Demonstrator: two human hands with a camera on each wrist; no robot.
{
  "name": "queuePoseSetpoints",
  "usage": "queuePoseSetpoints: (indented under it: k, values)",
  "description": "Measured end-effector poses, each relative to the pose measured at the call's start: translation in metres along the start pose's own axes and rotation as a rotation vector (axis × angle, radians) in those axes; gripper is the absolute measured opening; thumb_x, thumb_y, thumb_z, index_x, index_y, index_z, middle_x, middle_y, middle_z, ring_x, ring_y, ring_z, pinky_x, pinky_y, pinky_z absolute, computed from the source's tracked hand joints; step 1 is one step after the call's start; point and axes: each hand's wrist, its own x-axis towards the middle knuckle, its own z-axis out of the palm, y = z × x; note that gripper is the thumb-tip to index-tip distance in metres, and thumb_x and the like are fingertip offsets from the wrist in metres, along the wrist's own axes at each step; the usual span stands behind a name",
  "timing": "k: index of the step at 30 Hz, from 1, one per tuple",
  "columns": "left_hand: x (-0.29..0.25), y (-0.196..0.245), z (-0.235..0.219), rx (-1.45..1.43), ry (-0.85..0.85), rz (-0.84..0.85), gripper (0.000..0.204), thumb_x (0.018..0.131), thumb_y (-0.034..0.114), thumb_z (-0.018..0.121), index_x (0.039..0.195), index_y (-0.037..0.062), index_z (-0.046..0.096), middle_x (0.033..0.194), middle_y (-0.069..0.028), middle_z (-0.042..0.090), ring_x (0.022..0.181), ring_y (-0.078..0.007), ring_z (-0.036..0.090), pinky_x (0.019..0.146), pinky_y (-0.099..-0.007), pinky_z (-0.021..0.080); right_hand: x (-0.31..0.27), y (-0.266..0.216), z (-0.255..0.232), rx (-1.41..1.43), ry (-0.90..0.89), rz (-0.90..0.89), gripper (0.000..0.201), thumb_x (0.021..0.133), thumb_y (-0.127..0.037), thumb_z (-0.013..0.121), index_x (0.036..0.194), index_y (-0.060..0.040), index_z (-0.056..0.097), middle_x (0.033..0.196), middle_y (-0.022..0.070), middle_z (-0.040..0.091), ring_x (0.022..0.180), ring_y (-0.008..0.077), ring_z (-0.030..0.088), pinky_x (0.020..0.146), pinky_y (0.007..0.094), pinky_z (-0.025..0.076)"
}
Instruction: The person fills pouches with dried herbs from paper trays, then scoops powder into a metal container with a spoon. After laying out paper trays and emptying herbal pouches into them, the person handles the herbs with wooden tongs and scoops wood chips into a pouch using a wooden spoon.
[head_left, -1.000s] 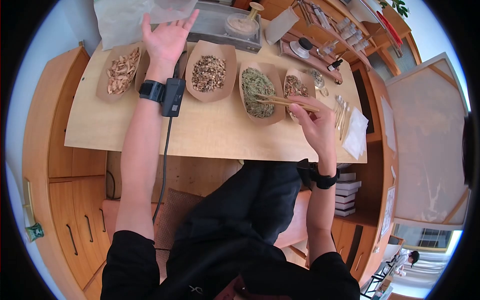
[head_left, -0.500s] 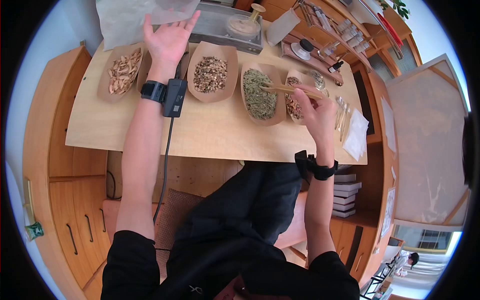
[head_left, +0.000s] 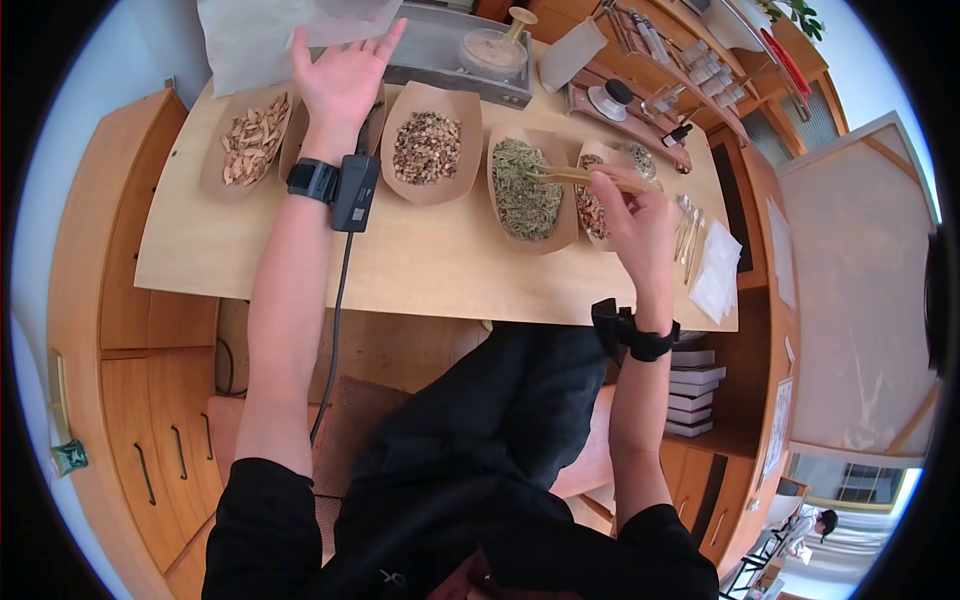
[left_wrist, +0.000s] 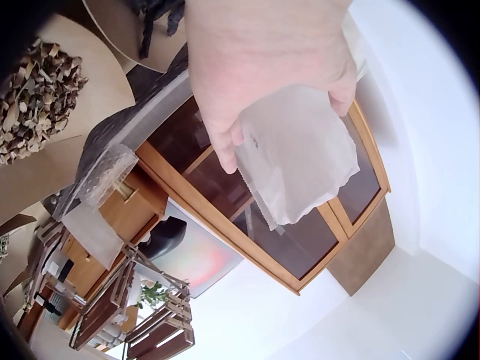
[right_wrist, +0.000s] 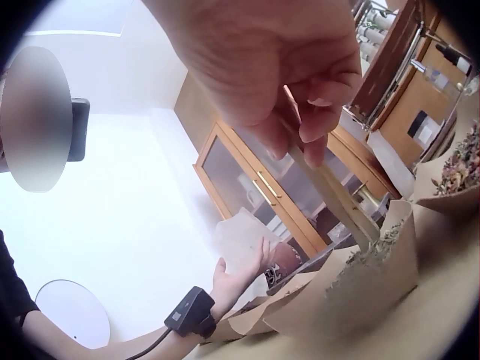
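Observation:
My left hand (head_left: 345, 88) holds a translucent white paper bag (left_wrist: 296, 154), its fingers spread around the bag at the back left of the table. Part of the fingers is hidden behind the bag in the left wrist view. My right hand (head_left: 640, 225) pinches wooden tweezers (head_left: 570, 175). Their tips reach into dried green herb (head_left: 525, 200) in a brown paper tray (head_left: 562, 225). Close beside it, under the right hand, stands another tray with reddish dried bits (head_left: 592, 215). The right wrist view shows the tweezers (right_wrist: 337, 199) slanting down to the herb.
Left of the herb stand trays of mixed brown chips (head_left: 428, 148) and pale wood slices (head_left: 255, 140). A grey tray (head_left: 430, 45) with a glass bowl (head_left: 492, 55) lies behind. Small tools (head_left: 687, 228) and white tissue (head_left: 716, 262) lie at the right; bottles (head_left: 715, 70) stand on a rack.
The tweezers' tips have shifted slightly within the herb tray while the right hand still pinches them. The left hand holds the bag in nearly the same place; the head view has drifted slightly.

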Motion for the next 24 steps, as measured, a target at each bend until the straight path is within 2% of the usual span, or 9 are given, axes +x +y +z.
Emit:
queuePoseSetpoints:
  k: [1,6,8,12,14,17,19,21,24]
  values:
    - [0.001,0.0,-0.001,0.022,-0.009,0.014,0.084,0.092,0.044,0.056,0.149,0.0021,0.011,0.155,-0.0237,0.011,0.144,-0.0438,0.016,0.117,-0.0625,0.02,-0.001,-0.003,-0.002,0.015,0.014,0.007,0.02,0.09,-0.017,0.069,0.099,-0.0001,0.072,0.071,0.0052,0.069,0.055,0.0063,0.054,0.052,0.0218,0.043]
    - [0.005,0.006,-0.013,-0.011,-0.043,-0.015,0.084,0.092,0.045,0.056,0.148,0.0024,0.012,0.155,-0.0234,0.01,0.143,-0.044,0.016,0.116,-0.0629,0.021,0.012,-0.028,0.004,0.136,0.033,0.031,0.021,0.089,-0.017,0.07,0.101,0.0009,0.072,0.075,0.0067,0.07,0.06,0.0065,0.057,0.055,0.0222,0.045]
    - [0.004,0.004,-0.009,-0.02,-0.04,-0.018,0.084,0.092,0.045,0.057,0.148,0.0027,0.012,0.155,-0.0234,0.01,0.143,-0.0439,0.016,0.116,-0.0628,0.021,0.019,-0.038,0.019,0.184,0.0,-0.118,0.021,0.089,-0.017,0.07,0.101,0.0006,0.072,0.081,0.0079,0.072,0.063,0.0093,0.059,0.059,0.0241,0.047]
    - [0.003,0.003,-0.009,-0.01,-0.051,-0.024,0.085,0.091,0.045,0.057,0.148,0.0027,0.011,0.155,-0.0226,0.011,0.143,-0.0438,0.016,0.116,-0.0629,0.021,0.026,-0.062,0.056,0.194,-0.082,-0.205,0.021,0.088,-0.016,0.071,0.101,-0.0002,0.072,0.086,0.011,0.073,0.064,0.0136,0.059,0.061,0.0265,0.048]
    - [0.004,0.003,-0.009,-0.015,-0.063,-0.025,0.086,0.091,0.045,0.057,0.149,0.0027,0.01,0.155,-0.0221,0.011,0.143,-0.0436,0.016,0.116,-0.0629,0.021,0.026,-0.068,0.068,0.159,-0.197,-0.233,0.021,0.087,-0.016,0.071,0.1,-0.001,0.072,0.086,0.014,0.072,0.063,0.0169,0.059,0.06,0.0278,0.048]
    - [0.001,0.003,-0.001,-0.012,0.02,0.007,0.089,0.091,0.046,0.058,0.15,0.0036,0.007,0.155,-0.021,0.01,0.144,-0.0425,0.016,0.117,-0.0622,0.021,0.028,-0.054,0.074,0.12,-0.231,-0.2,0.022,0.087,-0.017,0.07,0.101,-0.0003,0.072,0.082,0.0157,0.07,0.059,0.0179,0.057,0.058,0.0291,0.047]
    - [0.002,0.003,-0.004,0.04,-0.085,0.013,0.09,0.091,0.045,0.058,0.151,0.004,0.005,0.156,-0.02,0.01,0.144,-0.0421,0.016,0.117,-0.0618,0.021,0.029,-0.055,0.067,0.075,-0.261,-0.143,0.022,0.088,-0.018,0.069,0.101,-0.0003,0.072,0.079,0.0157,0.07,0.058,0.0179,0.056,0.058,0.0297,0.047]
    - [0.003,0.004,-0.007,0.024,-0.092,0.009,0.09,0.091,0.045,0.058,0.151,0.004,0.005,0.156,-0.0195,0.011,0.144,-0.0423,0.016,0.117,-0.0619,0.021,0.03,-0.061,0.057,0.05,-0.215,-0.072,0.022,0.088,-0.018,0.069,0.101,-0.0004,0.072,0.073,0.0159,0.068,0.056,0.0177,0.056,0.058,0.0301,0.047]
    - [0.004,0.006,-0.008,-0.041,-0.108,-0.031,0.088,0.091,0.045,0.058,0.15,0.0036,0.007,0.155,-0.0188,0.013,0.144,-0.0422,0.016,0.117,-0.0622,0.021,0.035,-0.056,0.067,0.123,-0.165,-0.177,0.023,0.088,-0.019,0.069,0.101,-0.0007,0.072,0.068,0.0149,0.067,0.056,0.0168,0.056,0.059,0.03,0.047]
